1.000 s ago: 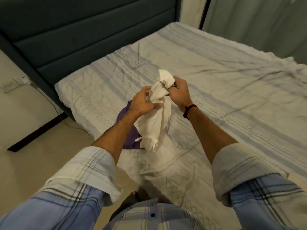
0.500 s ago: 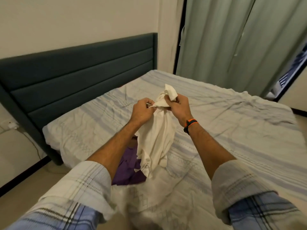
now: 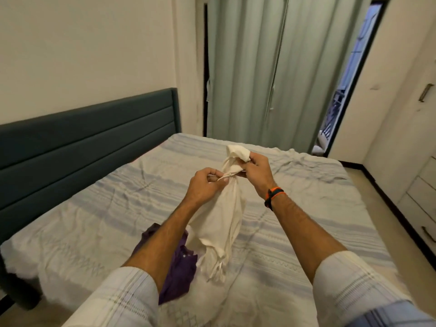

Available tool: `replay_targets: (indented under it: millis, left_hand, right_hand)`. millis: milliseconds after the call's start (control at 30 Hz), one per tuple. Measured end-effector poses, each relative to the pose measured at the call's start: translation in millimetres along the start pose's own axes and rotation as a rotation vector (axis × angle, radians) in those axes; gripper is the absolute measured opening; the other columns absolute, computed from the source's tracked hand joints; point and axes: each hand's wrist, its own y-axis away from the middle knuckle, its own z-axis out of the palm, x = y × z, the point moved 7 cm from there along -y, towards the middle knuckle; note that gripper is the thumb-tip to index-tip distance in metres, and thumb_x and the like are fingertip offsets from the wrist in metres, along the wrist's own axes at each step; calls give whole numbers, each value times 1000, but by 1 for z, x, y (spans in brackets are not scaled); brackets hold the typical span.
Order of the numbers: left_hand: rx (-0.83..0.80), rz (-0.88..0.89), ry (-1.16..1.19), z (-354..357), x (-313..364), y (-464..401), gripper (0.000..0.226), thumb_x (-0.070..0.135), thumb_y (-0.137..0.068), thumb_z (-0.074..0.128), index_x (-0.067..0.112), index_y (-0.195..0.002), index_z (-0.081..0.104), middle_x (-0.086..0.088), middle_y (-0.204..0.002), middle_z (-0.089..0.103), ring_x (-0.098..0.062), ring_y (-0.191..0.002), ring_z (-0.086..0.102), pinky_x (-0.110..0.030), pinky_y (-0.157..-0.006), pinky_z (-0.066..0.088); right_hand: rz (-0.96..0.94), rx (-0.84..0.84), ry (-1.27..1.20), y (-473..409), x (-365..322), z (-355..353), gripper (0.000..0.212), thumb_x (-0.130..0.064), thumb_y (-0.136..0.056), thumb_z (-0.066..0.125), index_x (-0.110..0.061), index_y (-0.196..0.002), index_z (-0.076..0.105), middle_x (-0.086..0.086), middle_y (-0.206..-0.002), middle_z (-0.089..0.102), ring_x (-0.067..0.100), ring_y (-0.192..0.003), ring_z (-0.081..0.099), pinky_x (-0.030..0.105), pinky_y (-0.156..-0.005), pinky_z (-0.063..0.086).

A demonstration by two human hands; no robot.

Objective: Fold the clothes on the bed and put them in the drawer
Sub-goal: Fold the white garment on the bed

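The person is holding a cream garment (image 3: pixel 219 223) up above the bed (image 3: pixel 295 232), both hands bunching its top edge: the left hand (image 3: pixel 206 186) is pinching a seam or hem with curled fingers, and the right hand (image 3: pixel 256 169) is gripping a wad of the cloth that is poking out above its knuckles. The rest is hanging down limp between the forearms, its lower end trailing thin ties or straps near the sheet — this is looking like light, soft, floppy fabric that is going to sag and twist wherever it is not supported, so taking it by two corners or shoulder seams and spreading it wide is probably the way to get it flat. Which part of the garment is in hand is hard to tell. A purple garment (image 3: pixel 179 267) is lying crumpled on the near side of the bed, partly under the left forearm and just beside the hanging cloth, where it is likely crowding the folding space. White drawers (image 3: pixel 424 199) are standing well off to the right — all appearing closed — beyond a strip of floor.
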Motion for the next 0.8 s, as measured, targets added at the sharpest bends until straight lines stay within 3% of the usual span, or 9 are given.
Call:
replay_targets:
  millis: [100,233,400,600,767,800]
  left_hand:
    - [-52,-15,97,23,8,3,34,42,-79,78,18,-100,67,0,-94,72,-16,-87,67,-29,-75,56]
    - [-8,25,68,54,25,-1,23,30,-88,71,14,-103,64,-3,-94,71,-15,-79,70,-26,-68,57]
    - [0,71,-90,103,49,-11,41,32,-80,78,19,-115,62,7,-102,63,-12,-90,61,-26,-79,51]
    - [-47,141,-145,177,73,-32,17,34,-87,70,17,-85,69,13,-78,65,-7,-79,62,-26,-73,47]
    - [63,99,-116,225,85,-54,22,34,-91,64,13,-86,66,4,-80,65,-11,-73,58,-28,-68,48]
    - [81,91,-94,230,86,-57,22,34,-91,63,13,-87,66,4,-81,65,-12,-75,58,-29,-70,49]
  right_hand:
    - [2,25,43,4,-4,-25,35,10,-89,48,-16,-94,72,12,-95,70,25,-89,67,55,-86,57]
    - [-11,82,70,7,-7,-66,39,10,-87,47,-19,-92,72,11,-94,69,24,-90,65,55,-85,56]
    - [-31,84,92,7,-15,-114,37,11,-90,45,-14,-95,71,9,-91,67,21,-86,64,37,-75,58]
    - [-52,65,125,-11,-7,-181,38,11,-90,47,-18,-94,71,-1,-79,66,16,-74,59,37,-70,51]
    - [-47,146,140,-36,16,-246,6,-15,-90,70,-10,-93,72,-8,-76,67,7,-71,59,28,-67,47]
    - [-20,144,116,-37,21,-253,15,-21,-88,74,-8,-95,72,-5,-78,68,9,-73,61,29,-67,48]
